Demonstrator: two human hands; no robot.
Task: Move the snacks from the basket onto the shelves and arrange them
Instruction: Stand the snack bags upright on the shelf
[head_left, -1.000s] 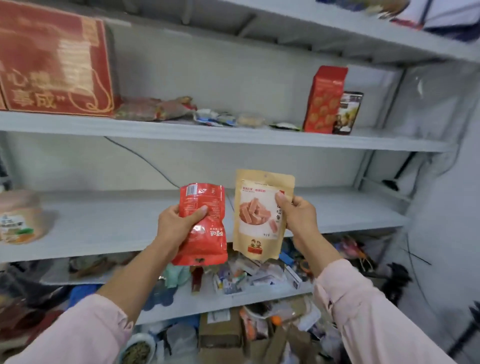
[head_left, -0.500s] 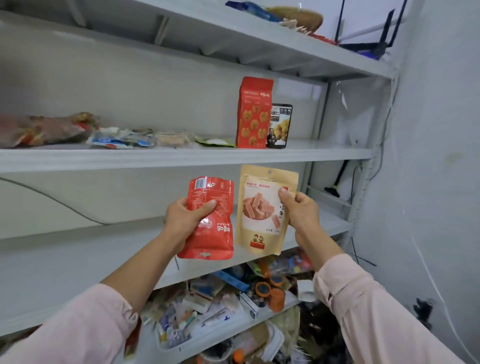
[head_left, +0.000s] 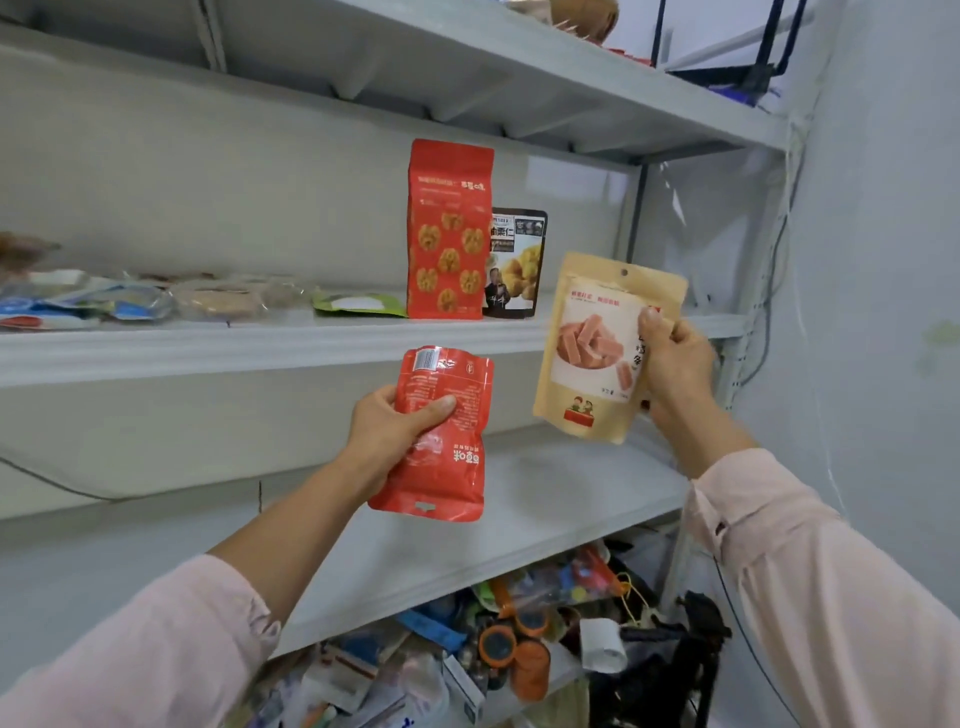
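Observation:
My left hand (head_left: 387, 434) grips a red snack pouch (head_left: 441, 457), held upside down in front of the lower shelf (head_left: 545, 499). My right hand (head_left: 672, 364) holds a tan kraft pouch (head_left: 587, 338) by its right edge, raised to the level of the upper shelf (head_left: 260, 345) near its right end. On that upper shelf stand a tall red walnut bag (head_left: 449, 228) and a dark chestnut pouch (head_left: 517, 265) just left of the tan pouch. The basket is not in view.
Flat snack packets (head_left: 135, 301) and a green packet (head_left: 358, 304) lie along the upper shelf's left part. A top shelf (head_left: 545, 78) overhangs. The bottom shelf holds cluttered odds and ends (head_left: 509, 639). A white wall (head_left: 883, 312) closes the right side.
The view has swung right and up. My right hand has lifted the tan pouch up and to the right toward the upper shelf. My left hand keeps the red pouch lower.

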